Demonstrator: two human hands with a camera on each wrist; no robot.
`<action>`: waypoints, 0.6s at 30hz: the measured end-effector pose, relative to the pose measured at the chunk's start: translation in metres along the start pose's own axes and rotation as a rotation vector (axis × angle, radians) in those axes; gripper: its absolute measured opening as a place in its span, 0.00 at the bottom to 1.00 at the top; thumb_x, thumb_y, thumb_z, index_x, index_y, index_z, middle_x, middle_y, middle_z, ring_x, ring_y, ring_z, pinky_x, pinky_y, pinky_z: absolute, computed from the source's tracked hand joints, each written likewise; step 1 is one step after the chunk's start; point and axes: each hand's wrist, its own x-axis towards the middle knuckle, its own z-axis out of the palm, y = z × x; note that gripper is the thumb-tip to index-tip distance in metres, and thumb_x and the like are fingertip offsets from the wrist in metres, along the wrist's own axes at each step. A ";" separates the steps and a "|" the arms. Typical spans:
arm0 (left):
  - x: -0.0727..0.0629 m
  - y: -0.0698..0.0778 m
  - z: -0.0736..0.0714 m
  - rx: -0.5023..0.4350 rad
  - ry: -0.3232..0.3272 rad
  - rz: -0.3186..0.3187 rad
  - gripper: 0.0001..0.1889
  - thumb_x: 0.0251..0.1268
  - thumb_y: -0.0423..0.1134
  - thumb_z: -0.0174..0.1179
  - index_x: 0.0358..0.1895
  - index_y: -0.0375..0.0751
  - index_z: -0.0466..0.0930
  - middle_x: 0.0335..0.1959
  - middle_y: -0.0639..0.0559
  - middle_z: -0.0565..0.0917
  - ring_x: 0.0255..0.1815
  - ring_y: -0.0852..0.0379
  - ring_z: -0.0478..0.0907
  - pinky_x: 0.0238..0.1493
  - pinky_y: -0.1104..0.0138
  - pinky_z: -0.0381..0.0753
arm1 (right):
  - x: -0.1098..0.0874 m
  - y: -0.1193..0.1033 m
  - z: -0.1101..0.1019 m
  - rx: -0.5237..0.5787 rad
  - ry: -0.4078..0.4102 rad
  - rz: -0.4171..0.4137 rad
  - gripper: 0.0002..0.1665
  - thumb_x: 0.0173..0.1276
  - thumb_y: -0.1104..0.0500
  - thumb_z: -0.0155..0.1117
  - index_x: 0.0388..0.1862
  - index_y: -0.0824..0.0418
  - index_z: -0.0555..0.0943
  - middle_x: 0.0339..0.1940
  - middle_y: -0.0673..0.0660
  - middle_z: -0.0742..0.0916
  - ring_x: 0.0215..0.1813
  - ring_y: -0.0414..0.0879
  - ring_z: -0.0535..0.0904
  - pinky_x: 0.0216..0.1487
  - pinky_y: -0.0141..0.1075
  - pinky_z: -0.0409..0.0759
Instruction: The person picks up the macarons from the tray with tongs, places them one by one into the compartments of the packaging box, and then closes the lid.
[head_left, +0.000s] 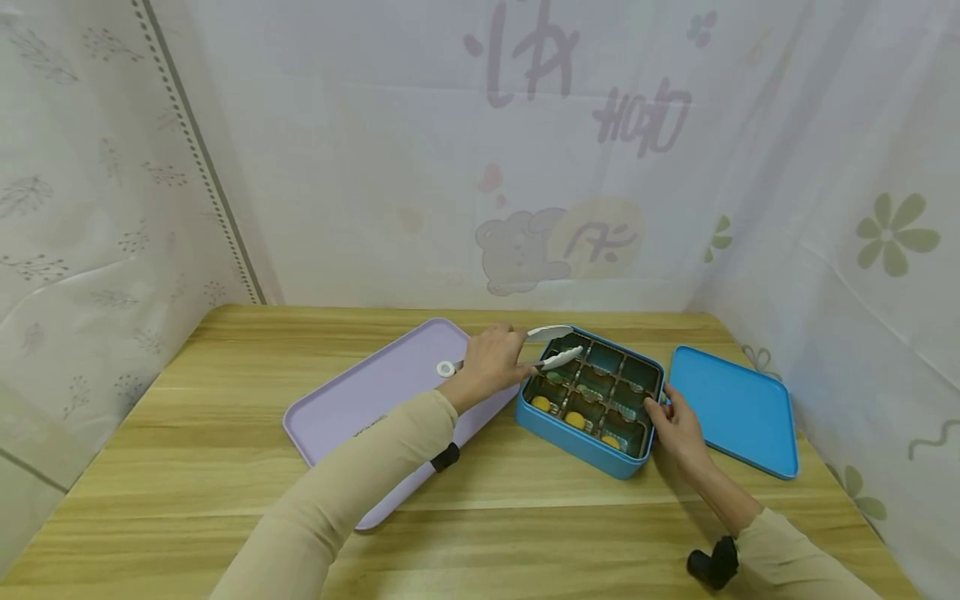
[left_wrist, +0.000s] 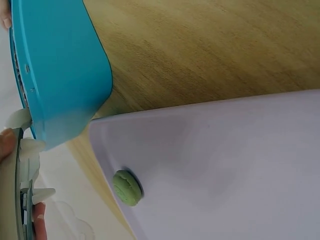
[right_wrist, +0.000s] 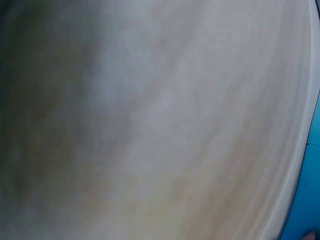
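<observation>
My left hand [head_left: 491,358] holds a pair of tongs [head_left: 562,358] with white tips, whose arms stand spread apart over the back left part of a blue box [head_left: 573,446]. A brown divided insert [head_left: 600,383] fills the box. Yellow round pieces [head_left: 575,420] sit in the three front compartments, and green ones [head_left: 557,378] show dimly behind them. At the box's right wall my right hand [head_left: 678,429] grips the rim, thumb on top. In the left wrist view, a green macaron [left_wrist: 127,188] lies near the edge of a lilac tray [left_wrist: 225,165]; the left arm hides it in the head view.
A blue lid [head_left: 735,412] lies right of the box, its edge close to the right hand. The lilac tray is left of the box, under the left forearm. Printed cloth [head_left: 375,167] hangs behind the wooden table [head_left: 187,433]. The right wrist view is mostly blurred.
</observation>
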 end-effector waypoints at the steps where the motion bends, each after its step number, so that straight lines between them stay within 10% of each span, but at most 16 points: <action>1: -0.001 -0.001 0.000 -0.004 0.005 0.002 0.26 0.52 0.55 0.68 0.51 0.45 0.79 0.41 0.48 0.81 0.40 0.51 0.78 0.31 0.58 0.79 | 0.000 0.000 0.000 0.001 0.002 -0.001 0.41 0.76 0.49 0.43 0.74 0.72 0.42 0.30 0.53 0.71 0.24 0.38 0.68 0.28 0.32 0.73; 18: -0.038 -0.058 -0.017 -0.257 -0.009 -0.103 0.33 0.50 0.56 0.68 0.62 0.48 0.75 0.39 0.50 0.80 0.30 0.57 0.71 0.21 0.66 0.66 | 0.001 0.000 -0.001 0.020 -0.019 0.043 0.43 0.76 0.46 0.43 0.75 0.68 0.39 0.32 0.52 0.69 0.24 0.37 0.65 0.28 0.32 0.70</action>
